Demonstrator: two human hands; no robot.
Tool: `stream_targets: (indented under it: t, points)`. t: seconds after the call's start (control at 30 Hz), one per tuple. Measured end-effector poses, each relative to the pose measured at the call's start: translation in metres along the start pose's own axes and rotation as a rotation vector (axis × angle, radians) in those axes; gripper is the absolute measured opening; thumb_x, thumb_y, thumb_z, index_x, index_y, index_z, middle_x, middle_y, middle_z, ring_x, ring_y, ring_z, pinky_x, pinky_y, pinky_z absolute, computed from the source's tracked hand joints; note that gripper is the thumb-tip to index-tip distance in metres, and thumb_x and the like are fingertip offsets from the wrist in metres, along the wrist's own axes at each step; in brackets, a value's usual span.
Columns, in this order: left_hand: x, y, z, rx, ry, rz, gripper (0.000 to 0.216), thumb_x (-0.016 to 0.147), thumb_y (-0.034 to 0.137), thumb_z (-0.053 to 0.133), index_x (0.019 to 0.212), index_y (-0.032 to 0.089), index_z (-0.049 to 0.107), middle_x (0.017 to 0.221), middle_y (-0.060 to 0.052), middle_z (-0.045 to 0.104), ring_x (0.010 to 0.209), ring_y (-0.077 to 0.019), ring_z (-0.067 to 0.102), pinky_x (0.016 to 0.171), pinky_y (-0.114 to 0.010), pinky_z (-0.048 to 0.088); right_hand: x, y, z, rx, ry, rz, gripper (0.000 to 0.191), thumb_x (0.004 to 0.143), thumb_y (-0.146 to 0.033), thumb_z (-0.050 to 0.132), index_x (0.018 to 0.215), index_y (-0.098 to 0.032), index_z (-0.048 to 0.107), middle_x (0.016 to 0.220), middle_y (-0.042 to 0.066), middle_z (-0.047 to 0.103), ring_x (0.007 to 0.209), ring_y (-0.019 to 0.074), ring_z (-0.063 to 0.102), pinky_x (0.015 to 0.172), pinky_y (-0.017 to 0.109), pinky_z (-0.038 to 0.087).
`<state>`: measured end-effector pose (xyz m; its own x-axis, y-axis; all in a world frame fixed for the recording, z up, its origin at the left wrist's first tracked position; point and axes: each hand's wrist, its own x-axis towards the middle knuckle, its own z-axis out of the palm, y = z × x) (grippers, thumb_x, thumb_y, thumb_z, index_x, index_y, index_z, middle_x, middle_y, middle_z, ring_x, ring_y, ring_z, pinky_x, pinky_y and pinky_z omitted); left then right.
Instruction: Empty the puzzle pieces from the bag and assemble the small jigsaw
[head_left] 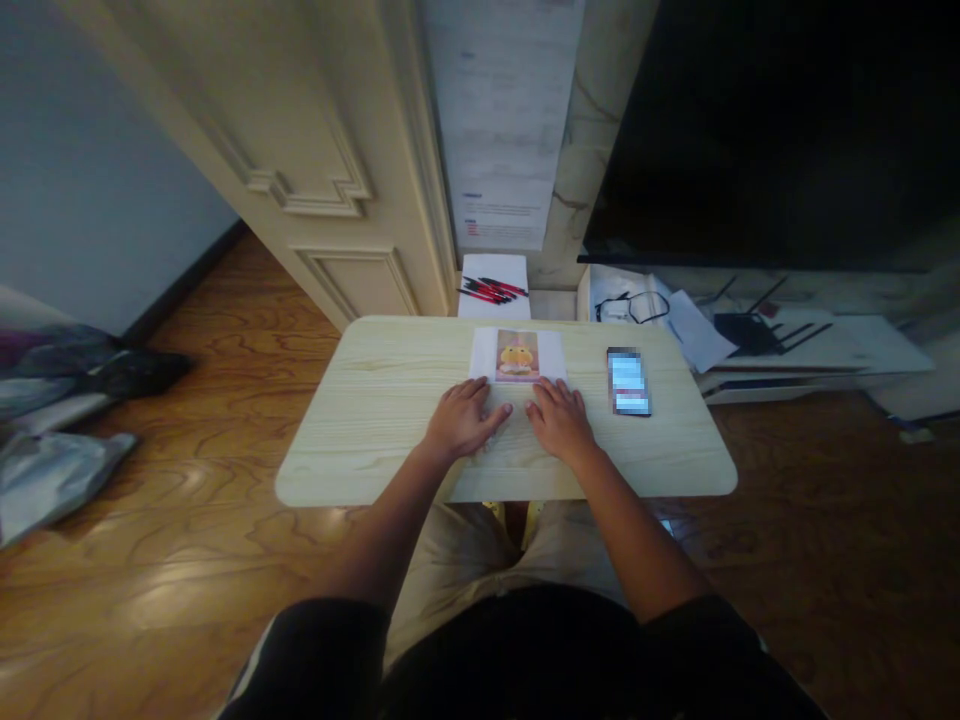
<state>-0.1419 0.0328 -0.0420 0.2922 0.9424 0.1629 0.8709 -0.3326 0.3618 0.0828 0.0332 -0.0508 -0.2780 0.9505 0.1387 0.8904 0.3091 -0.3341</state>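
I see printed sheet (517,357) far middle on tabletop (375,410); left hand (466,418) and right hand (561,420) at its near edge, fingers loosely spread, grasping nothing. Step seems steadying sheet; shifting it calls for light edge pinch.

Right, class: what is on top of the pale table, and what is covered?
On the pale table are a printed sheet, a phone to its right, and the person's left hand and right hand at the sheet's near edge. The tabletop beneath these cannot be seen.
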Motion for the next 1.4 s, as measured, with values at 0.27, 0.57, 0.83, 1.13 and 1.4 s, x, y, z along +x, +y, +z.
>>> stream_targets:
  t: [0.27,0.57,0.83,1.13,1.4]
  points:
    - [-0.014,0.017,-0.023,-0.046,0.131,0.023,0.079,0.09,0.065,0.061,0.154,0.022,0.046,0.159,-0.015,0.046,0.146,-0.038,0.043,0.121,-0.057,0.033,-0.005,-0.012,-0.017,0.126,0.091,-0.193,0.054,0.101,-0.036,0.054,0.153,-0.022,0.047,0.165,0.012,0.039,0.153,0.0374,0.031,0.12,0.066,0.027]
    - [-0.047,0.029,-0.033,-0.253,0.179,0.11,0.065,0.091,0.047,0.066,0.149,0.023,0.048,0.155,-0.012,0.05,0.143,-0.0282,0.049,0.121,-0.046,0.041,-0.037,-0.028,-0.025,0.447,0.176,-0.316,0.055,0.095,-0.02,0.059,0.15,-0.024,0.051,0.154,0.011,0.051,0.144,0.0275,0.045,0.122,0.051,0.038]
    - [-0.052,0.022,-0.002,-0.064,0.101,-0.089,0.077,0.077,0.046,0.079,0.143,0.017,0.054,0.138,-0.015,0.063,0.129,-0.0345,0.059,0.111,-0.049,0.048,-0.05,-0.014,-0.007,0.468,0.201,-0.258,0.057,0.092,-0.018,0.061,0.148,-0.023,0.052,0.149,0.013,0.054,0.141,0.0275,0.048,0.12,0.052,0.04]
    - [-0.062,0.006,-0.029,-0.125,0.022,-0.002,0.077,0.071,0.012,0.066,0.147,0.021,0.052,0.13,-0.01,0.068,0.116,-0.029,0.064,0.106,-0.044,0.051,-0.032,-0.055,-0.005,0.319,0.001,-0.35,0.066,0.085,-0.015,0.064,0.149,-0.023,0.051,0.155,0.012,0.049,0.145,0.0299,0.042,0.122,0.053,0.037]
    - [-0.034,-0.001,-0.06,-0.153,0.003,0.233,0.079,0.069,0.002,0.06,0.145,0.022,0.055,0.136,-0.011,0.063,0.127,-0.0276,0.058,0.111,-0.042,0.05,-0.009,-0.058,0.007,0.428,0.028,-0.263,0.066,0.083,-0.018,0.068,0.147,-0.018,0.049,0.14,0.015,0.061,0.131,0.0288,0.056,0.114,0.047,0.045]
